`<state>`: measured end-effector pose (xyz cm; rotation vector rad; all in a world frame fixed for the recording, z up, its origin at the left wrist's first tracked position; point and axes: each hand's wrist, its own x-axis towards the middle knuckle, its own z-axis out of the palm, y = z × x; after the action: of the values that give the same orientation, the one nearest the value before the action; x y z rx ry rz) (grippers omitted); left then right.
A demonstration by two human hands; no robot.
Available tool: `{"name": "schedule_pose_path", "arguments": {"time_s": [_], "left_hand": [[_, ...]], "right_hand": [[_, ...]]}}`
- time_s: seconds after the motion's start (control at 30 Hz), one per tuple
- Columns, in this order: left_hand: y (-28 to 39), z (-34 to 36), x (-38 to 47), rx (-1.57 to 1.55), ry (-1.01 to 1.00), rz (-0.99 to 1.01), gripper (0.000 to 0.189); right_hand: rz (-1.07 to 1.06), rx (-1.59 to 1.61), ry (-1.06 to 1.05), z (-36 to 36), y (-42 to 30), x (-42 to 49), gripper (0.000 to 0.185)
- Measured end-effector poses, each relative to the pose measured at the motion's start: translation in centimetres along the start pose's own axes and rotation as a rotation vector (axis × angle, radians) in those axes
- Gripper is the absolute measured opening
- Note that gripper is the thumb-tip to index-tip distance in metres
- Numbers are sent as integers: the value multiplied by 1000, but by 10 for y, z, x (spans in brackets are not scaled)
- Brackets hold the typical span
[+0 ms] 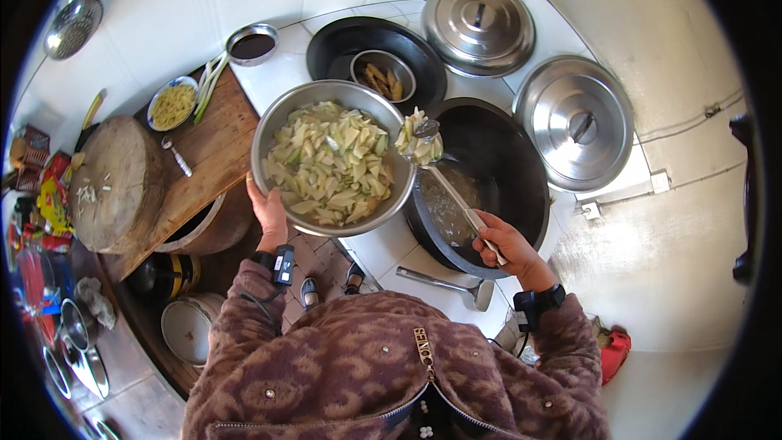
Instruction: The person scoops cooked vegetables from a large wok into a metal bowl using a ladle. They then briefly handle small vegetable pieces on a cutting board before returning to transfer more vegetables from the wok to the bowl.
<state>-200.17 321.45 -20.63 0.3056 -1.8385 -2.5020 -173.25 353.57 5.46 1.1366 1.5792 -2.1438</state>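
Note:
My left hand (269, 214) grips the near left rim of a large stainless steel basin (264, 128). Pale green and white vegetable slices (333, 165) fill much of it. In my right hand (507, 244) is the long light handle of a metal ladle (449, 186). Its bowl, heaped with vegetable slices (419, 150), hangs between the basin's right rim and a deep black wok (513, 165). Clear bubbly liquid (452, 201) lies at the wok's bottom left. A metal spatula (452, 286) rests on the white tiles in front of the wok.
Behind the basin, a black pan (330, 43) holds a small metal bowl (360, 61) of brown pieces. Two steel lids (479, 27) stand at the right rear. Leftward are a bowl of dark liquid (252, 46), shredded food (172, 107), scallions (211, 85), a spoon (177, 156) and a round chopping block (116, 183).

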Motion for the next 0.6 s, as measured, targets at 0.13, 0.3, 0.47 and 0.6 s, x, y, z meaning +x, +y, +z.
{"name": "schedule_pose_path", "arguments": {"time_s": [0.13, 0.3, 0.47, 0.6], "left_hand": [[4, -1, 0, 71, -19, 41, 63], [15, 0, -7, 205, 9, 70, 59], [21, 0, -8, 262, 10, 85, 58], [21, 0, -7, 279, 0, 98, 58]], "right_hand": [[32, -124, -142, 37, 10, 17, 53], [69, -476, -214, 67, 19, 41, 55], [-482, -1396, 76, 78, 29, 49, 59], [-597, -1588, 355, 69, 27, 46, 59]]}}
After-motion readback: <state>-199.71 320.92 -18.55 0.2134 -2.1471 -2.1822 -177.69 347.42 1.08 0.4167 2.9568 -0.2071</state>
